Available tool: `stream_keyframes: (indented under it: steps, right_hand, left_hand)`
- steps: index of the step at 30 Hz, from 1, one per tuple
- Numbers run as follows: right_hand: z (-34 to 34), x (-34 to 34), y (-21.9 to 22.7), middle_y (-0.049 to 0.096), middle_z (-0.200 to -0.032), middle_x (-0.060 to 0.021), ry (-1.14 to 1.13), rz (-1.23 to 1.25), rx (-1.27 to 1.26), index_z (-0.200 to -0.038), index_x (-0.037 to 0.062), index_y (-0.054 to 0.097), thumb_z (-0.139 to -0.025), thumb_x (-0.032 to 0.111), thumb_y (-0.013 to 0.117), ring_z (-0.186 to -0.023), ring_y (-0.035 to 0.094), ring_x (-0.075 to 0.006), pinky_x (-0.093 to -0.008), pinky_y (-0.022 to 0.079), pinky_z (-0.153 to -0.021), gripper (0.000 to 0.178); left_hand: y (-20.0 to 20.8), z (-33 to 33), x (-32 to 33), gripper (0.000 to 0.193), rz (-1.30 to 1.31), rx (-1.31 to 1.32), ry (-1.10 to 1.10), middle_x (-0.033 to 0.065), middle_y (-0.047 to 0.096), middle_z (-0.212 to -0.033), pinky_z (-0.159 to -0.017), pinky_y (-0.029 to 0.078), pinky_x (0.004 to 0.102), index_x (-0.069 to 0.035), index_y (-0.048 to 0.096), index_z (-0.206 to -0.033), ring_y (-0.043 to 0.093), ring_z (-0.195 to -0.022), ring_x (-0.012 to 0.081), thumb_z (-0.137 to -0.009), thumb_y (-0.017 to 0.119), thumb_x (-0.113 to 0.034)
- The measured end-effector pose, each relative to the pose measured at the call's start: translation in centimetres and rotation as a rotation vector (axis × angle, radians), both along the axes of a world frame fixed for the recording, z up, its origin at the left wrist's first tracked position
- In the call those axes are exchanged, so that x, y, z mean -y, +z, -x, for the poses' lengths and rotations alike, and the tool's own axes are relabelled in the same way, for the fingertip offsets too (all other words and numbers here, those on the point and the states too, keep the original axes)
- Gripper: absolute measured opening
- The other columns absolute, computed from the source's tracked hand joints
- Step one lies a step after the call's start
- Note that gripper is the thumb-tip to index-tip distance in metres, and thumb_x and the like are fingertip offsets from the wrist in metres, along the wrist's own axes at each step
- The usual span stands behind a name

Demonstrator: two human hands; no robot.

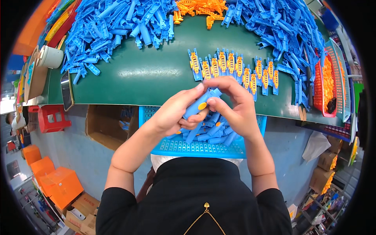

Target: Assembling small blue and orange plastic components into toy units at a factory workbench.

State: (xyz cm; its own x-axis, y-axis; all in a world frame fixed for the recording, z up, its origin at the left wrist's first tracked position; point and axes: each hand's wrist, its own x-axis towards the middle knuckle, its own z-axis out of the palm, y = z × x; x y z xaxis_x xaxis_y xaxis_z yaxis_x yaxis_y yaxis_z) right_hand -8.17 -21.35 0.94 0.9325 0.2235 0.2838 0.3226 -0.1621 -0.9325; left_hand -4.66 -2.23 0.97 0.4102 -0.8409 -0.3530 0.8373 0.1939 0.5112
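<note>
A blue tubular plastic casing (192, 109) with an orange oval button on its side lies tilted between my hands. My left hand (170, 111) is wrapped round its lower part, thumb along the top. At the upper end, my right hand (237, 103) closes on the casing with thumb and curled index finger. Right below them, a light-blue plastic basket (199, 150) at my lap holds similar blue casings (215, 131), some with orange buttons. Beyond my hands, several blue half-shells (222, 62) with orange ladder-like inserts stand in uneven rows on the green table (129, 78).
Heaps of loose blue parts (117, 23) cover the far left and far right of the table, with orange inserts (199, 7) between them. A phone (67, 91) lies by the left edge. At right stands a red basket (319, 88) of orange pieces. Under the table sits a cardboard box (102, 125).
</note>
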Motion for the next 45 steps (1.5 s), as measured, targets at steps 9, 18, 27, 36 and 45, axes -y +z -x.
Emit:
stream_keyframes:
  steps: [9,18,27,36,45]
  right_hand:
    - [0.4,2.2,1.9,0.068,-0.098,-0.0107,0.125,0.086,-0.126,-0.098,0.0004,0.069,-0.083,0.006,0.069,-0.098,0.063,-0.0228,-0.0338,0.047,-0.088,0.016]
    - [-5.7,11.2,1.2,0.067,-0.094,-0.0088,-0.569,0.745,0.254,-0.099,0.005,0.07,-0.086,0.009,0.063,-0.09,0.06,-0.0265,-0.0359,0.044,-0.084,0.015]
    - [-10.7,13.7,-0.2,0.066,-0.107,-0.0067,-0.658,1.042,0.512,-0.097,0.0073,0.071,-0.073,0.011,0.075,-0.109,0.054,-0.0277,-0.0382,0.044,-0.095,0.024]
    - [-6.8,6.4,2.1,0.06,-0.083,-0.0017,-0.369,0.379,0.143,-0.109,0.0023,0.07,-0.094,0.01,0.059,-0.07,0.05,-0.0087,-0.0225,0.04,-0.062,0.02]
    - [-3.2,1.5,3.8,0.067,-0.085,-0.0052,-0.002,0.064,-0.481,-0.115,-0.0027,0.062,-0.075,0.002,0.08,-0.081,0.062,-0.0075,-0.0174,0.047,-0.069,0.044]
  left_hand:
    - [0.2,-3.1,-0.7,0.031,-0.837,2.034,0.301,0.0079,0.061,-0.103,-0.084,0.048,0.0399,-0.005,0.064,-0.112,0.057,-0.098,0.0287,-0.082,0.06,0.002]
    - [0.7,-5.8,-1.6,0.027,-1.002,2.196,0.024,0.0084,0.06,-0.105,-0.085,0.048,0.0415,-0.004,0.059,-0.1,0.056,-0.106,0.0304,-0.076,0.07,-0.002]
    - [0.2,-4.4,-2.0,0.017,-0.857,1.528,0.169,0.0071,0.048,-0.075,-0.054,0.038,0.03,-0.003,0.05,-0.098,0.047,-0.058,0.0216,-0.09,0.063,-0.011]
    - [-0.4,-1.9,-1.2,0.022,-0.077,0.332,0.383,0.0029,0.046,-0.073,-0.04,0.027,0.0198,-0.004,0.049,-0.108,0.034,-0.046,0.0056,-0.103,0.041,-0.024]
    - [0.2,1.0,0.8,0.034,-0.253,0.548,0.281,0.0022,0.049,-0.08,-0.061,0.041,0.0223,-0.004,0.05,-0.115,0.046,-0.068,0.0077,-0.105,0.033,-0.033]
